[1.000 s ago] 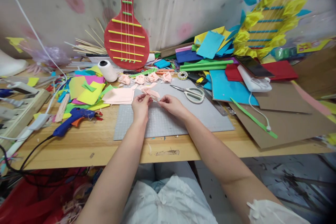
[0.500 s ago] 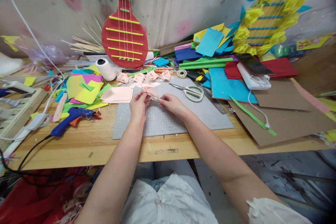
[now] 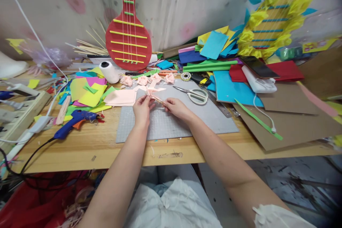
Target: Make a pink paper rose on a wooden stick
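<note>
Between my two hands is a pale pink paper piece [image 3: 153, 91] with pointed ends spread out, like a paper flower. My left hand [image 3: 142, 111] is closed in a pinch at its base. A thin strip or stick [image 3: 158, 99] runs from it to my right hand [image 3: 176, 108], whose fingertips are closed on that end. Both hands are above the grey cutting mat [image 3: 171, 128]. Behind them several pink paper roses [image 3: 155, 77] sit in a row. Pink paper sheets [image 3: 120, 98] lie left of my left hand, and scissors [image 3: 196, 96] rest right of the flower.
A blue glue gun [image 3: 74, 123] lies at left with its cord. A white thread spool [image 3: 109, 72] stands near a red paper instrument [image 3: 128, 42]. Cardboard [image 3: 283, 124], a metal ruler [image 3: 220, 107], a phone [image 3: 259, 67] and a white power bank [image 3: 259, 80] are at right.
The view has shifted slightly. My hands keep their grip on the pink paper flower, which has turned a little, with more of the thin piece showing between them.
</note>
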Motion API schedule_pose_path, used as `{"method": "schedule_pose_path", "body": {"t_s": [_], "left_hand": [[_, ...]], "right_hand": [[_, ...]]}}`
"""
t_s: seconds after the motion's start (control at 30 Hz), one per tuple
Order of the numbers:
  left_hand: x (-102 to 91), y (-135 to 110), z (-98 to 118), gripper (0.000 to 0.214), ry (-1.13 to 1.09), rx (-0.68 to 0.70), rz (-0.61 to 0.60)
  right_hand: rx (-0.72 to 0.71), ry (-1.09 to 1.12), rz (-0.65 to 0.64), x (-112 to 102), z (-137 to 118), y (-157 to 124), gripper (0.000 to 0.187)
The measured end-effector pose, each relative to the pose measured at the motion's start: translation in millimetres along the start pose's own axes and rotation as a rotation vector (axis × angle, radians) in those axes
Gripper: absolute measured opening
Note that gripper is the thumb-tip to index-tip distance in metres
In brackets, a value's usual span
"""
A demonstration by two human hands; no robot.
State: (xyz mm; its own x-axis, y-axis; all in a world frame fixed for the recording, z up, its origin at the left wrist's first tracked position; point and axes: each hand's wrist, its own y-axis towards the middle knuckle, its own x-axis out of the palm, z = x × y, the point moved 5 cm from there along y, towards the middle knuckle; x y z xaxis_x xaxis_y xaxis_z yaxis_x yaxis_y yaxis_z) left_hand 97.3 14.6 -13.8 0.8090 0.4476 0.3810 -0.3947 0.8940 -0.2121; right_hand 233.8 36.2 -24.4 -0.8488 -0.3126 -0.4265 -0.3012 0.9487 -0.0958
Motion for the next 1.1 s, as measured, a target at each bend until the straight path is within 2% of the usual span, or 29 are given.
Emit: {"method": "schedule_pose_path", "body": {"t_s": [0.33,0.63,0.83,0.87,1.0,1.03,1.1], "left_hand": [[-2.2,2.2,-1.4,0.007,0.004,0.002,0.032],[1.0,-0.5,1.4,0.02,0.013,0.071,-0.02],[1.8,-1.5,0.6,0.02,0.051,0.075,-0.014],[1.9,-1.2,0.6,0.019,0.052,0.073,-0.018],[2.3,-1.1,1.2,0.017,0.032,0.077,-0.019],[3.0,-1.9,1.6,0.017,0.028,0.083,-0.023],[6.0,-4.4,1.3,0.017,0.011,0.075,-0.05]], "right_hand": [[-0.006,-0.024,-0.027,-1.1,-1.7,-1.8,0.028],[-0.075,-0.071,0.03,-4.2,-7.3,-2.8,0.026],[-0.019,0.048,-0.086,6.5,-2.8,-6.3,0.025],[-0.025,0.045,-0.05,5.3,-3.1,-6.1,0.025],[-0.077,0.084,0.237,-7.3,-8.1,-5.0,0.035],[-0.071,0.142,0.253,-7.5,-9.3,-4.7,0.038],[-0.055,0.296,0.186,-3.1,-13.3,-3.9,0.04]]}}
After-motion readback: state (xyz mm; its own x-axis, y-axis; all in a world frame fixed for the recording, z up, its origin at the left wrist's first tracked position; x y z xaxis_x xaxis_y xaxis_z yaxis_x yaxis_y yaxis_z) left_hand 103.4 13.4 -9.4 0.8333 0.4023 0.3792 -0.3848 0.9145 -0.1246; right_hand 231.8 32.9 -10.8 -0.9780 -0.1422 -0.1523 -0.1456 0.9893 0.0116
